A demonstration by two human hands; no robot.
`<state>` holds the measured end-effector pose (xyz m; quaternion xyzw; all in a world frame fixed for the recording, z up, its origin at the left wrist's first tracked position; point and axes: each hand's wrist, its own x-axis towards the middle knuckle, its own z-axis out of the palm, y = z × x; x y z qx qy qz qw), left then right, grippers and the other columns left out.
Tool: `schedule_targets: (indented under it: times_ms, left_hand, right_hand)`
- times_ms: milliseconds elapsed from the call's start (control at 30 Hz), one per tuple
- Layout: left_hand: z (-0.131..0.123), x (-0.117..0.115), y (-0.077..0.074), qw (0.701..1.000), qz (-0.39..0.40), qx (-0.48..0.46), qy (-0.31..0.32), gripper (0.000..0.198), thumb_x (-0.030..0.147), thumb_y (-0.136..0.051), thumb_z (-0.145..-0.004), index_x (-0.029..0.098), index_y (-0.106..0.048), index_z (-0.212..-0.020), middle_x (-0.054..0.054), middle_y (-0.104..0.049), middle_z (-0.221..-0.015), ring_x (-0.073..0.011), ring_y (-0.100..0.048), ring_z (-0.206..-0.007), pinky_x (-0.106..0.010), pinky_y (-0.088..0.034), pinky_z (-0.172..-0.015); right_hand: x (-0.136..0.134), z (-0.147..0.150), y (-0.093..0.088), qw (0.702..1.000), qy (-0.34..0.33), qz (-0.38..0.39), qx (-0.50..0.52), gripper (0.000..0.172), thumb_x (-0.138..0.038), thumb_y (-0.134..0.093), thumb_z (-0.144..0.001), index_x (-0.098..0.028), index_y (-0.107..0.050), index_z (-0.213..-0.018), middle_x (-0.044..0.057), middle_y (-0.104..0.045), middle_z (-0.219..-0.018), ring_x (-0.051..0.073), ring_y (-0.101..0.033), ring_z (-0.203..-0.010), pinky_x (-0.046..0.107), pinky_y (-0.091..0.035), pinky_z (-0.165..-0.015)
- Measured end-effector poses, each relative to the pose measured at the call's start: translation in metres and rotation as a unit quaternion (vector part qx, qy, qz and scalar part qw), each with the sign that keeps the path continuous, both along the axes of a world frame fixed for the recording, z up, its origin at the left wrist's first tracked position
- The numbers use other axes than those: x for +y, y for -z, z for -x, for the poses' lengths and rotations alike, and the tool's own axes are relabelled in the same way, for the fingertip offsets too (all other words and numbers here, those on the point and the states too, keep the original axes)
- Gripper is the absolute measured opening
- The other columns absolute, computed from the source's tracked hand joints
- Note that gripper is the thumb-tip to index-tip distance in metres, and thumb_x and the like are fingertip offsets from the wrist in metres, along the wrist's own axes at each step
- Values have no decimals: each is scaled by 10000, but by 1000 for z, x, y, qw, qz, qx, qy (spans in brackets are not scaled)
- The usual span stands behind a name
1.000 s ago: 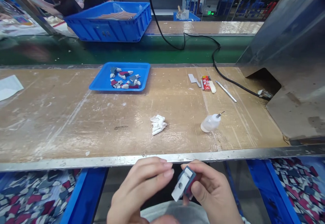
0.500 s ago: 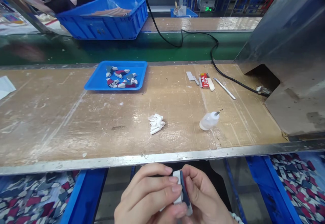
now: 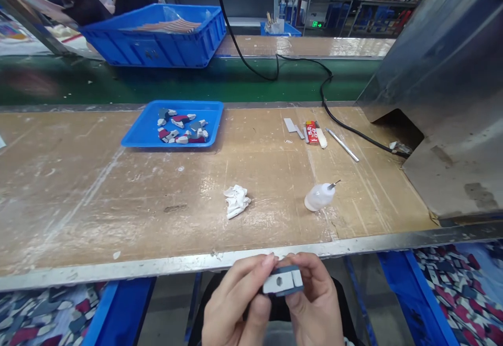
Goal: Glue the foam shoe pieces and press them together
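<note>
Between my two hands, just in front of the table's metal edge, is a small grey and white block-like piece. Its white face, which has a dark round hole, points toward me. My left hand pinches its left end with thumb and fingers. Around the right end, the thumb and fingers of my right hand are closed. Up on the table, a crumpled white tissue and a translucent bottle with a needle tip are the nearest items.
A blue tray holds several small painted pieces. A red packet and a silver pen-like tool lie farther back. Blue bins of pieces flank my lap. A black cable runs to a metal housing. Beyond is a blue crate.
Both hands have turned the piece, so its white face with the hole now shows. They have risen slightly toward the table edge. The view has tilted up a little.
</note>
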<state>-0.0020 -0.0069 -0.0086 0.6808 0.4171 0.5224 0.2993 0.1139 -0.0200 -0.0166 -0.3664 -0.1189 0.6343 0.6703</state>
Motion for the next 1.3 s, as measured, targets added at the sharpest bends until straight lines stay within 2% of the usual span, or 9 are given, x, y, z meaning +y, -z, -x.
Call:
schedule_targets:
  times_ms: [100, 267, 433, 533, 700, 867, 933, 1133, 1300]
  left_hand:
    - [-1, 2, 5, 999, 26, 6, 24, 511, 494, -628, -976, 281, -538, -1432, -77, -700, -1154, -204, -710, -1012, -258, -607, -869]
    - [6, 19, 4, 996, 2, 84, 18, 176, 351, -584, -1034, 259, -633, -1176, -4, -729, -1008, -135, -716, -875, -175, -562, -779]
    - [19, 54, 6, 972, -50, 230, 12, 135, 288, -535, -1052, 208, -641, -1079, -30, -683, -955, -174, -664, -855, -267, -525, -742]
    - [20, 66, 10, 965, -60, 252, 28, 150, 248, -529, -1046, 194, -663, -1086, -51, -650, -966, -198, -628, -873, -306, -511, -744]
    - [17, 63, 17, 961, -76, 265, 10, 209, 164, -499, -1047, 169, -641, -1200, -88, -616, -1069, -194, -615, -950, -301, -522, -770]
    - [13, 62, 17, 960, -90, 264, -37, 204, 174, -524, -1046, 181, -625, -1223, -60, -693, -1016, -187, -661, -932, -299, -550, -816]
    - [12, 64, 14, 958, -102, 266, -32, 166, 165, -542, -1035, 181, -637, -1170, -51, -722, -1009, -198, -678, -942, -322, -553, -863]
    - [9, 71, 6, 951, -110, 286, -30, 158, 140, -545, -1027, 154, -676, -1113, -81, -706, -1081, -204, -677, -991, -308, -546, -884]
    - [8, 76, 6, 966, -61, 252, 10, 143, 80, -564, -1004, 154, -660, -1080, -48, -689, -1029, -140, -670, -957, -220, -524, -890]
  right_hand:
    - [-1, 3, 0, 1000, 12, 13, -16, 344, -394, -970, -598, -324, -782, -878, -30, -794, -842, 113, -736, -758, 185, -576, -733]
    - [-1, -5, 2, 983, 40, -55, -168, 264, -448, -848, -784, -316, -772, -1001, 6, -728, -998, 101, -678, -748, 205, -566, -700]
    - [14, -60, 3, 845, 197, -86, -489, 25, -221, -719, -903, -240, -714, -918, 19, -662, -965, 109, -655, -801, 203, -559, -740]
    - [33, -98, 5, 784, 208, -60, -583, 225, -277, -785, -838, -237, -683, -1034, 39, -658, -1014, 158, -640, -905, 270, -550, -815]
    - [70, -112, 5, 811, 18, -28, -584, 709, -466, -842, -747, -319, -511, -1358, 78, -569, -1407, 280, -577, -1229, 493, -439, -1084]
    - [86, -97, 3, 771, -75, -2, -632, 415, -454, -711, -878, -298, -607, -1248, 54, -671, -1302, 280, -600, -1243, 513, -405, -1111]
    - [84, -96, 6, 776, -86, 7, -624, 420, -476, -691, -897, -269, -604, -1252, 77, -673, -1312, 284, -601, -1249, 494, -420, -1097]
    - [65, -104, 13, 885, -20, -34, -465, 463, -321, -768, -881, -290, -430, -1196, 61, -735, -1197, 206, -691, -1145, 326, -554, -918]
    - [58, -104, 5, 887, 0, -44, -460, 372, -315, -709, -930, -304, -514, -1246, 18, -744, -1078, 146, -710, -982, 227, -545, -822]
